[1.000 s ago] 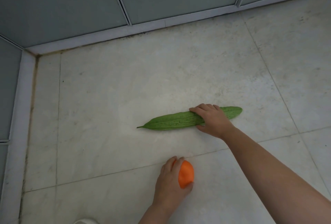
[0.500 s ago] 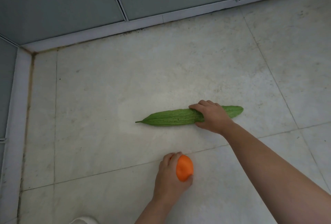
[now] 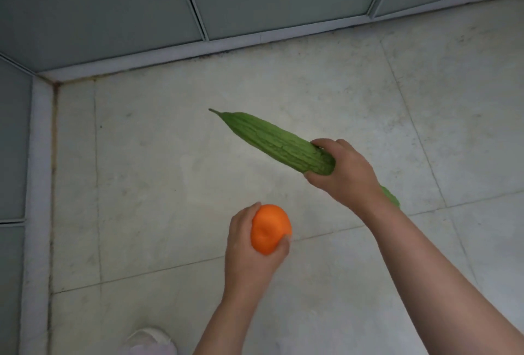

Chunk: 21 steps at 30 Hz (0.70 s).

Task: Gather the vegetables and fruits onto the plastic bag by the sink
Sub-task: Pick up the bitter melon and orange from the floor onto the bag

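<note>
A long green bitter gourd [image 3: 272, 141] hangs above the pale tiled floor, its stem tip pointing up and left. My right hand [image 3: 344, 174] grips it near the thick end, whose tip shows behind my wrist. An orange [image 3: 270, 229] sits in my left hand [image 3: 252, 252], fingers curled round it, lifted off the floor. No plastic bag or sink is in view.
Grey panelled walls with a white baseboard [image 3: 198, 55] close off the far side and the left, meeting in a corner at upper left. A white shoe tip [image 3: 149, 340] shows at the bottom edge. Tiled floor [image 3: 170, 184] spreads around the hands.
Both hands have lifted their items off the floor. The gourd has swung from lying flat to tilted with its tip up-left. The orange has risen in my left hand.
</note>
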Motion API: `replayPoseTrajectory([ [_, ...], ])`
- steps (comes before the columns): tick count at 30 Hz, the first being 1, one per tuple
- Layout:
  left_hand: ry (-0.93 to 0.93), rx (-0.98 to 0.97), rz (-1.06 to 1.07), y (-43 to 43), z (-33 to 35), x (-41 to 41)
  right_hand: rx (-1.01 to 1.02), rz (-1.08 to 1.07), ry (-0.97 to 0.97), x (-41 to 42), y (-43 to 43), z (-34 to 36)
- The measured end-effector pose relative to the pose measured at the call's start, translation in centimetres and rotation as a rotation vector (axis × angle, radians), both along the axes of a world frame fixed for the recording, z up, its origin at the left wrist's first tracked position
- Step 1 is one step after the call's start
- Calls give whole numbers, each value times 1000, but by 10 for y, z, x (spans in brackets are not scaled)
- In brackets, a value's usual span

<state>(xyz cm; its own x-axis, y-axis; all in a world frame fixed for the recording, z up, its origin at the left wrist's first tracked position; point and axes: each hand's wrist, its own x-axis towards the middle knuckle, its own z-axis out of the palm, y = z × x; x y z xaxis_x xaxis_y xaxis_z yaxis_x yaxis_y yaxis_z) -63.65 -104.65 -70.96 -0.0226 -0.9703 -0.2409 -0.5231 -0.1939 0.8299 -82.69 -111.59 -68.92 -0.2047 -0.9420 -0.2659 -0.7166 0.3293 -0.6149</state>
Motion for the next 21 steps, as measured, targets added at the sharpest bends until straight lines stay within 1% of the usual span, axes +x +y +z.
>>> replayPoseTrajectory([
  [3, 3, -21, 34, -6, 41, 13, 16, -64, -52, 12, 13, 44],
  [6, -5, -39, 13, -12, 87, 22, 16, -133, -94, 22, 24, 88],
  [11, 26, -19, 31, -22, 174, 27, -12, -239, -136, 42, 25, 168],
  [14, 23, -35, 64, -21, 225, 26, -38, -318, -206, 54, 23, 219],
  [21, 66, -75, 63, -22, 353, 30, -116, -337, -229, 70, 28, 352],
])
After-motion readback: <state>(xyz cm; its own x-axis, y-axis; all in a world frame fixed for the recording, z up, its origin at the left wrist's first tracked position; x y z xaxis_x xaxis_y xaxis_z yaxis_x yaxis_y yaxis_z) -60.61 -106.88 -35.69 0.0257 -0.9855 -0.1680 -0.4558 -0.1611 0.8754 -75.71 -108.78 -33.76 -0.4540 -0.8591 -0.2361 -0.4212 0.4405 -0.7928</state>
